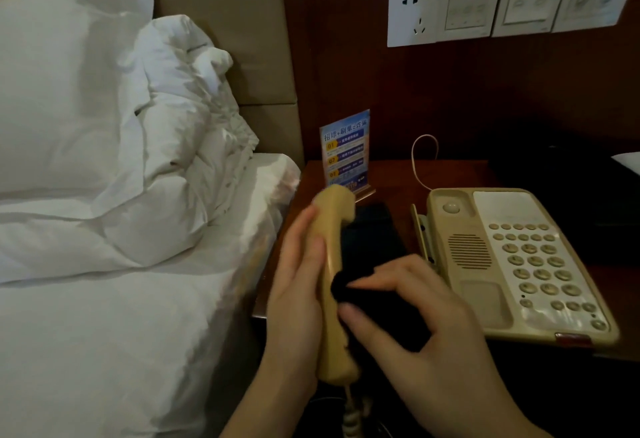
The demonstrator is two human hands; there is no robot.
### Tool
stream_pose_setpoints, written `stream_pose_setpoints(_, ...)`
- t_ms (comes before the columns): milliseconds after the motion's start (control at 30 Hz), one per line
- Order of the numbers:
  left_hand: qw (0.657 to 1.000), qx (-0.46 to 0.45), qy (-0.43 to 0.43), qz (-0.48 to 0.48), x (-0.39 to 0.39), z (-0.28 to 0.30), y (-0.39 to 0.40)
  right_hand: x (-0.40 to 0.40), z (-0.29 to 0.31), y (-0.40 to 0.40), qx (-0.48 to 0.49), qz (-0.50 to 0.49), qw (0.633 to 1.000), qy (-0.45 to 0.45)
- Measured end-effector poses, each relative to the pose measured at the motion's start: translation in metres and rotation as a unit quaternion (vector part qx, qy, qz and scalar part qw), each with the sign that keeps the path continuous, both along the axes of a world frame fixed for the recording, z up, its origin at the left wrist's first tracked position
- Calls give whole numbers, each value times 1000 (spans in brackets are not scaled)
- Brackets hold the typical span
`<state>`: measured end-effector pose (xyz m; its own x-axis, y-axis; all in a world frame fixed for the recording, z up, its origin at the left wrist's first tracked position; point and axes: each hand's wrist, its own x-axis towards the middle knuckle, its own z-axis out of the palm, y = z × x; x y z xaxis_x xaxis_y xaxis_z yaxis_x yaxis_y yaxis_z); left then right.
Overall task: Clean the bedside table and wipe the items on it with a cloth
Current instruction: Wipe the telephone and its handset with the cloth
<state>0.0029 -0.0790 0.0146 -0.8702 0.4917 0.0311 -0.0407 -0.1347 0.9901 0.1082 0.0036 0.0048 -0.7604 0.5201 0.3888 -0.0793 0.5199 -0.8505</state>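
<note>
Glossy beige plastic handset and telephone base; dark soft cloth; polished wooden worktop (reddish); crumpled white cotton bedding.

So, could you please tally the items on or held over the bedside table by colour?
Beige: 2, the handset and the phone base
Black: 2, the cloth and a flat dark object
Blue: 1, the sign card
Total: 5
</note>
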Motion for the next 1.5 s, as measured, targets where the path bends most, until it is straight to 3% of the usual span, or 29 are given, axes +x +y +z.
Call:
stream_pose_setpoints(133,992,-22,-89,87,-2,6,-2,1,-4,-3,-23,12,1000,-6)
stream_pose_setpoints(233,979,19,-198,44,6,9,-2,-3,-8,-4,-78,-35,996,33)
stream_pose_setpoints(433,961,49,-264,-61,12,7,-2,-8,-5,-3,-151,-101,980,83)
stream_pose_setpoints(600,980,59,-181,-50,8,4,1,-12,-10,-5,-185,-110,972,92)
stream_pose_setpoints(700,978,103,-181,-5,9,5,2,-12,-10,-7,-165,-78,980,80)
stream_pose_setpoints(833,968,151,-194,48,1,4,1,-11,-15,-17,-66,-63,994,61)
stream_pose_setpoints(967,956,156,-249,18,2,-1,2,-11,-16,-16,-22,-68,996,62)
stream_pose_setpoints(1167,984,112,-141,4,12,5,3,-12,-9,4,-136,3,990,35)
stream_pose_setpoints(1367,978,129,-165,22,5,4,-2,-6,-9,-7,-2,-3,999,33)
stream_pose_setpoints(1500,977,127,-172,-25,13,6,0,-7,-7,-3,-59,-15,996,68)
